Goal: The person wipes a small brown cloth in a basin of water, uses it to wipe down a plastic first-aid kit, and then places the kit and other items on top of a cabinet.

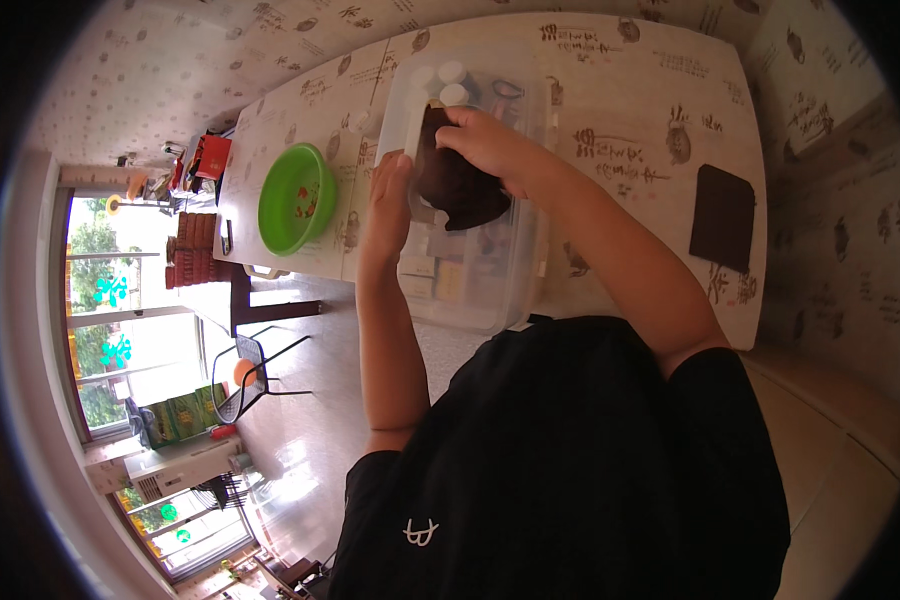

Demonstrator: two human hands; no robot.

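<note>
A translucent plastic storage box [487,300] stands before me on the table, with white-capped containers [454,82] and small cartons [420,277] showing through it. My right hand [484,142] pinches a dark brown cloth [461,187] over the box; the cloth hangs in loose folds and hides part of what lies beneath. At the box's left edge, my left hand [390,199] grips the plastic, its fingertips close to the cloth. The far side of that grip is hidden.
A green plastic basin [296,199] is left of the box. A dark brown flat piece [724,217] lies at the table's right end. Past the left table edge are a red box [214,156], a stack of reddish-brown items [195,240] and a black wire chair [251,375].
</note>
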